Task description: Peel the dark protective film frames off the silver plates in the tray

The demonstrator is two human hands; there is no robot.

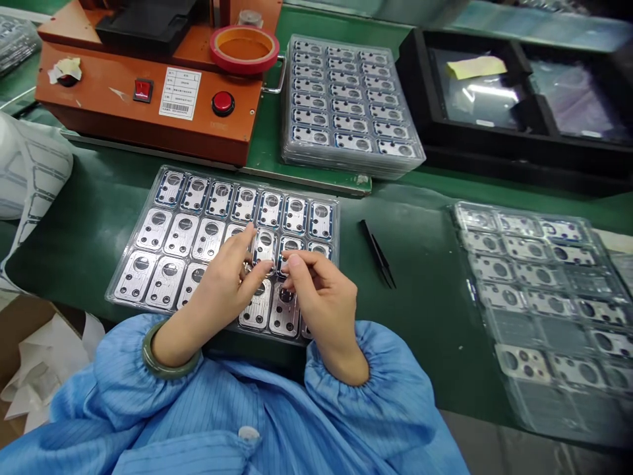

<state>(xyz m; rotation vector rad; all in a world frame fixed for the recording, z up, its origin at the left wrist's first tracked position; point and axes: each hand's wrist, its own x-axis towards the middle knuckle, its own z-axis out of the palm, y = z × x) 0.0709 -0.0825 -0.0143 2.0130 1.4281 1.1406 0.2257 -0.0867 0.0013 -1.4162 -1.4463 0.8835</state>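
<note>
A transparent plastic tray (247, 178) lies on the green mat in front of me, holding rows of silver metal plates with round lens openings, some with blue edges. My left hand (217, 293) has its index finger and thumb on either side of one plate (264, 247) in the third row. A jade bangle (165, 353) circles that wrist. My right hand (321, 293) sits just to the right, with its fingertips at the neighbouring plate (291, 251). Whether those fingers grip anything is hidden. Both hands cover the tray's middle.
Black tweezers (378, 256) lie right of the tray. Beyond are an orange machine (148, 86) with a red button, a tray stack (351, 105) and a black tray (514, 92). Another plate tray (534, 310) lies to the right, and white sheets (30, 165) to the left.
</note>
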